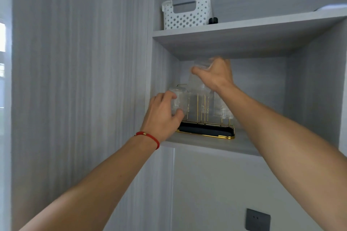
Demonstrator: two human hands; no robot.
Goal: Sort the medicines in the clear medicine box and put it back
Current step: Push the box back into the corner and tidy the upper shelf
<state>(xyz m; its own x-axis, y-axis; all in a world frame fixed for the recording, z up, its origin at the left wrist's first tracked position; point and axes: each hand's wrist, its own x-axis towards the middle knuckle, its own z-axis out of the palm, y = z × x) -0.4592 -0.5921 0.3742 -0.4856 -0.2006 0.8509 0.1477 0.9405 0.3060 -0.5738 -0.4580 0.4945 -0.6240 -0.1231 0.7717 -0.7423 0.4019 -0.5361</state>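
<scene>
Basket (187,13) on upper shelf (244,28), far left, small clip-like item (213,20) just right of it. Below in the niche: rack (206,130) at left, glasses on it. Left hand (163,116) grips leftmost glass (178,99) (upside down); right hand (216,75) holds a container (201,65) above rack. Wall socket (258,219) lower down.

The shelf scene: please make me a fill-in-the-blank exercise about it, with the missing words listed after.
1. The white basket stands on the ______ shelf.
2. The left hand, at a glass on the rack, has a ______ cord on its wrist.
3. The right hand grips a clear ______ near the underside of the upper shelf.
4. The rack's base is black with a ______ rim.

Missing words: upper; red; glass; gold
</scene>
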